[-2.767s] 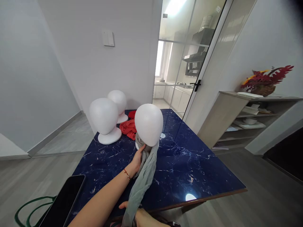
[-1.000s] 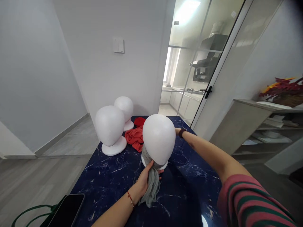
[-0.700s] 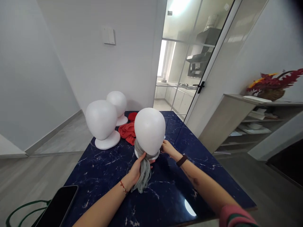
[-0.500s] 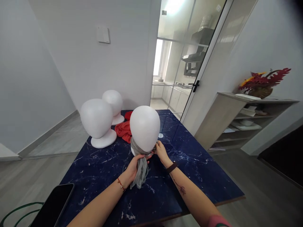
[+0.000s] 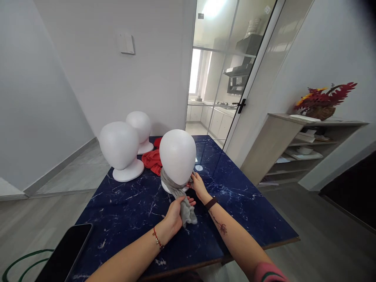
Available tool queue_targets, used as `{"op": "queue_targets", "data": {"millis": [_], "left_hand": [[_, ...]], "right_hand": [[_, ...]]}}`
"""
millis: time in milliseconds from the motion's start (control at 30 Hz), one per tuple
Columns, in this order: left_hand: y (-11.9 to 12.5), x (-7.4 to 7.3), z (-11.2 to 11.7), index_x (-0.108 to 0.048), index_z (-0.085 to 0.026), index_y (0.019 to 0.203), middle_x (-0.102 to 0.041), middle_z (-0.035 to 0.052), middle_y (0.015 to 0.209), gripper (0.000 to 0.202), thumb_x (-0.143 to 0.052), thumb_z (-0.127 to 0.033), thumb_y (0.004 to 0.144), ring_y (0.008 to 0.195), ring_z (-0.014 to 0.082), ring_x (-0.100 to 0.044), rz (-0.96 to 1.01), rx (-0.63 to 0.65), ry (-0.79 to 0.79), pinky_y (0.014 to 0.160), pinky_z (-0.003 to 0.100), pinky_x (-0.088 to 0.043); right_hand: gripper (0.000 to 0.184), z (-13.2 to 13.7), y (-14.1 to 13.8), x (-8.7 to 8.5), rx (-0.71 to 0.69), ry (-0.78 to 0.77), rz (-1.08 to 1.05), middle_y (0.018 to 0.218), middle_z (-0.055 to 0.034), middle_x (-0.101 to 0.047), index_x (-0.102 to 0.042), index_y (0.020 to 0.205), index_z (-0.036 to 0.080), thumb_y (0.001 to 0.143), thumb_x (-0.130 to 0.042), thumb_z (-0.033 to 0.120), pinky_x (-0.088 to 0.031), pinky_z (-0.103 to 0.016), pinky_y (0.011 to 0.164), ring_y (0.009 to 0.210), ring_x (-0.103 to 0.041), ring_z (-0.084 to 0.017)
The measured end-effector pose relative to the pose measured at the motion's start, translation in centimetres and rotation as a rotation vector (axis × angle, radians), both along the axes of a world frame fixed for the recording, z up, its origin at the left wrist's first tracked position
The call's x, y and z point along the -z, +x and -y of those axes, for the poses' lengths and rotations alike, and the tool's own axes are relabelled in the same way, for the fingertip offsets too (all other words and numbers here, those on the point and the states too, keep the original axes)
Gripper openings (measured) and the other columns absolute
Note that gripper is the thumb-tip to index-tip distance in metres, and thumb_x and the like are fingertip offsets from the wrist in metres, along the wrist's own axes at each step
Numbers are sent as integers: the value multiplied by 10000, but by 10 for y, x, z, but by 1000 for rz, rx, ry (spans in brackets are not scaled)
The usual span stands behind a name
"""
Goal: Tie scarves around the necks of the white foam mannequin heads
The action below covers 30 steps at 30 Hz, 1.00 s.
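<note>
Head view: one cam, looks down at a blue table (image 5: pixel 235 203) w/ white streaks.
Front head (image 5: pixel 178 154): plain white, stands upright on its round foot, abt mid-table. Same spot as 0.5 s ago.
Grey scarf (image 5: pixel 168 181): goes round the neck of the front head. One end runs fwd & down thru the L hand (image 5: pixel 174 216), & its tip hangs just past the fingers, over the table.
L hand: part curled, thumb on top & fingers under, w/ the scarf held b/w them. Fingertips poke out on the far side.
R hand (image 5: pixel 200 188): fingers bent in close, pinching a bit of scarf at the right side of the neck.
Changed vs 0.5 s ago: L hand was up by the neck, now it's lower & nearer the person. The scarf b/w neck & hand is a straighter strip now, & less of it hangs past the hand. R hand is in abt the same place.
Changed vs 2.8 s ago: R hand was down by the near table edge w/ the long end, now it's up at the neck.
Left head (image 5: pixel 119 145) & back head (image 5: pixel 139 125): both white, upright, bare, no diff.
Red cloth (image 5: pixel 152 159): crumpled, b/w left head & front head, part hidden.
Phone (image 5: pixel 66 250): black, near left edge, next to a green cord (image 5: pixel 28 256).
</note>
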State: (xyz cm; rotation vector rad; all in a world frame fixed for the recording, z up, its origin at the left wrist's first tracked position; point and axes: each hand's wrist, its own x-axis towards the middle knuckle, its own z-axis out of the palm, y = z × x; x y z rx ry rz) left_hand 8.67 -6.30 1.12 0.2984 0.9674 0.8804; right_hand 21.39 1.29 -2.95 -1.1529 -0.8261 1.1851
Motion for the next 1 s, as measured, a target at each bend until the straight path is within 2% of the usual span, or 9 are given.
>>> {"op": "queue_targets", "data": {"millis": [67,167,267,367,500,633,767,867,1000], "left_hand": [[9,-3,2,-601,-100,812,-694,137,826,166,-492,-220,846,762,207,-683,60,41,28,638,284,-531],[25,-10,-6,-622,-104,790,-697,130,821,254,-484,-303,863,791,208,-677,123,10,171,689,290,-529],[40,-11,-18,-639,-125,790,-707,88,832,190,-509,-251,845,858,183,-663,144,-88,277,775,266,-507],[50,-5,-24,-661,-156,877,-712,44,921,155,-515,-188,833,965,157,-631,140,-129,312,855,249,-473],[56,5,-23,-660,-183,1023,-684,41,1077,236,-513,-268,860,1073,168,-582,149,-40,364,942,272,-424],[64,7,-27,-664,-176,1004,-640,55,1177,213,-548,-267,851,1142,169,-535,2,-142,389,1011,258,-353],[76,8,-31,-659,-173,974,-644,50,1157,179,-526,-215,861,1130,169,-545,-66,-255,361,1015,258,-353],[81,12,-32,-646,-193,1003,-616,26,1209,186,-526,-211,861,1169,159,-518,-62,-271,364,1040,261,-334],[82,20,-37,-649,-191,1024,-617,37,1212,239,-527,-316,861,1204,177,-493,-77,-241,424,1076,301,-298]], "right_hand": [[333,-1,1,1,-5,-9,-17,748,24,-565,-463,898,216,712,-555,475,-479,-251,551,580,-546,-106],[367,-5,5,3,-3,-7,-32,717,40,-545,-446,878,215,678,-595,485,-433,-225,494,526,-508,-90],[403,-9,10,7,0,13,-47,696,56,-527,-431,868,222,639,-643,476,-399,-208,482,507,-475,-77],[420,-10,13,9,-17,32,-62,701,53,-534,-423,831,225,609,-672,480,-416,-216,531,555,-499,-88],[417,-8,16,7,-83,47,-70,678,49,-537,-419,741,219,579,-695,487,-426,-236,568,571,-499,-96],[408,-4,21,0,-132,61,-60,617,52,-516,-431,686,213,540,-727,453,-419,-241,572,571,-493,-107],[336,-4,29,-6,-93,75,121,603,26,-530,-518,643,186,524,-728,420,-407,-247,585,623,-505,-137],[307,-4,38,-11,-121,71,189,571,20,-519,-531,554,164,529,-718,405,-375,-242,559,585,-468,-123],[285,1,48,-19,-255,36,138,557,23,-528,-556,525,137,535,-727,365,-336,-227,534,531,-422,-86]]}}
